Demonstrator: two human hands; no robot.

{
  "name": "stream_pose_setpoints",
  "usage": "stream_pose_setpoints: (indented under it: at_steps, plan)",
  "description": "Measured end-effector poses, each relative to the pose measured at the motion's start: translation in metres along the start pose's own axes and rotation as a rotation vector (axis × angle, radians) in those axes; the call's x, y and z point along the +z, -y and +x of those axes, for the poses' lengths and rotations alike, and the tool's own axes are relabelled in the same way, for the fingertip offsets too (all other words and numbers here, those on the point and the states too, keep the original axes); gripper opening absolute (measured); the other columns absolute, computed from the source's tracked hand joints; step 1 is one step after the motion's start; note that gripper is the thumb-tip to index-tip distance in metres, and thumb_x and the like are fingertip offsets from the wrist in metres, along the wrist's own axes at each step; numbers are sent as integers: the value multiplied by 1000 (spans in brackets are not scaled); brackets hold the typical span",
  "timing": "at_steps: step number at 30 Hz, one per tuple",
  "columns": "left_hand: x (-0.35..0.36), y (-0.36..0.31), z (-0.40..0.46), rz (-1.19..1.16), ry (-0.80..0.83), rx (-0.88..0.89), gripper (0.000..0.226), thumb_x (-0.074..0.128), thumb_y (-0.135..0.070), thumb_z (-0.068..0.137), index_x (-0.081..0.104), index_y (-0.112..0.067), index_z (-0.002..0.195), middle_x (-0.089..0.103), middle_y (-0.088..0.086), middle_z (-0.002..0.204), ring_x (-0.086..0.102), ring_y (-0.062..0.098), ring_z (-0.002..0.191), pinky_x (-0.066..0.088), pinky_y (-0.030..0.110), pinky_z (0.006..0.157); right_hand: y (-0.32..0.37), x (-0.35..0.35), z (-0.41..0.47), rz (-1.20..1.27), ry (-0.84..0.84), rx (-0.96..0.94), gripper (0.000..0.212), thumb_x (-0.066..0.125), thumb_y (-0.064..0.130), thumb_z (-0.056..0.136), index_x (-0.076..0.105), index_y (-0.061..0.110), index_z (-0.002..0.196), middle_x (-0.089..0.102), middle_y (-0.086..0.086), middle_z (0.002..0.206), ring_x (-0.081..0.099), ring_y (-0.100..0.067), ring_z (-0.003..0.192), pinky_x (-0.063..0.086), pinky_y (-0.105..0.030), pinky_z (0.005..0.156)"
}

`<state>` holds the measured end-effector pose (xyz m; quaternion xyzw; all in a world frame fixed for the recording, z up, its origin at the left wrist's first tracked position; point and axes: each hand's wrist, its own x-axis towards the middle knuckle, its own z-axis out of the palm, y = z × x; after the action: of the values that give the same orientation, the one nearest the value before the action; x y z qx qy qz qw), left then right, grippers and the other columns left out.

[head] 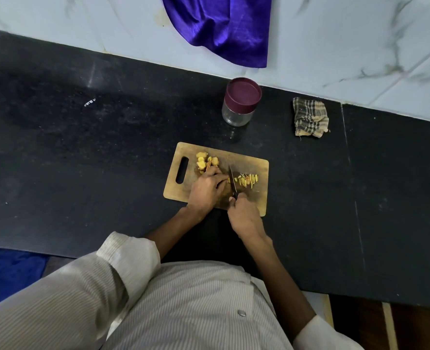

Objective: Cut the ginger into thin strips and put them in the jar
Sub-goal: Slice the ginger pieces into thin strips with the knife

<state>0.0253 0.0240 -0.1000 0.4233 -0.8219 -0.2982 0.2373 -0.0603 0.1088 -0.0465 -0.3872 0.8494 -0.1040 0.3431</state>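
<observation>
At the centre of the frame a wooden cutting board [249, 195] lies on the dark desk [82, 147]. The left hand [207, 188] sits curled over a piece of ginger [226, 182], pinning it to the board, with the fingertips just beside the blade. The right hand [244, 215] is wrapped round the handle of a knife [232, 181], whose blade points toward the top of the frame and stands between the held piece and a small heap of cut strips [248, 180] to its right. Uncut ginger chunks [206, 160] wait at the board's upper left, near the handle slot.

The nearest risk is the blade meeting the left fingers: they are bunched tight against the cutting line, and as the held piece shrinks there is less to grip, so it may roll or slip. Whether the fingertips are tucked back behind the knuckles is hard to tell from this high, wide view.

The board could also slide on the smooth desk under a firm downward press. The strips are thin and light, so they are likely to cling to the blade or scatter off the board's right side.

The jar [240, 103] stands above the board, well apart from it, with its maroon lid [244, 93] on; it needs opening before the strips can go in, and carrying them across that gap may drop some on the desk. A checked cloth [309, 117] lies to the jar's right.
</observation>
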Motion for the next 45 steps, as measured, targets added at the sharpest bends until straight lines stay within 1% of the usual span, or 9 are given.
stream_pose_setpoints:
  at_steps: [3,13,25,27,29,32,35,38,45]
  plan:
    - [0,0,0,13,7,-1,19,62,-7,90,70,-3,106,61,11,105,61,23,88,55,40,72,-1,2,-2,-34,4,2,25,37,26,106,49,6,116,62,-16,112,62,-32,103,44,-39,75]
    - [0,-1,-1,4,-5,-7,19,64,-9,89,72,-5,105,62,10,102,62,22,85,56,40,70,-18,11,-20,-77,38,20,28,36,28,107,51,6,117,63,-15,111,62,-32,101,46,-40,78]
    - [-1,-1,-1,1,-7,-20,19,63,-14,91,71,-7,106,61,8,103,61,20,88,54,38,73,-28,3,-11,116,23,68,33,36,34,106,55,9,115,63,-14,105,63,-33,96,53,-45,83]
    - [0,-1,-1,-1,-8,-23,18,63,-13,91,71,-7,106,61,7,103,61,20,88,54,37,74,-32,5,-13,206,51,81,30,38,37,105,54,13,113,61,-10,95,61,-27,83,53,-40,69]
    - [0,0,-1,-4,-7,-28,18,63,-14,91,72,-7,105,61,7,103,60,19,87,53,36,74,-35,5,-15,285,77,94,28,39,37,104,55,15,113,56,-7,87,55,-23,72,44,-33,53]
    - [0,-1,-2,3,-2,-17,17,62,-13,91,71,-7,104,60,7,103,60,18,87,53,34,73,-38,0,-19,414,109,110,23,40,33,105,56,16,109,51,-4,69,47,-14,51,36,-27,41]
    - [-1,-1,-1,2,0,-14,18,62,-14,92,71,-8,105,60,7,104,59,17,89,51,30,74,-43,-3,-26,463,141,107,19,40,31,106,56,20,108,48,-4,64,41,-11,44,35,-26,38]
    - [-1,0,-1,2,4,-8,18,61,-13,92,72,-8,106,60,8,104,60,19,88,52,34,74,-46,-5,-30,490,158,115,18,40,31,106,56,21,107,48,-4,64,40,-10,42,34,-26,38]
    - [-1,0,-1,-1,13,-16,21,59,-10,92,69,-7,110,60,9,110,60,19,94,53,34,82,-43,-8,-31,431,137,66,20,42,33,105,57,21,110,52,-5,69,45,-11,46,38,-27,39]
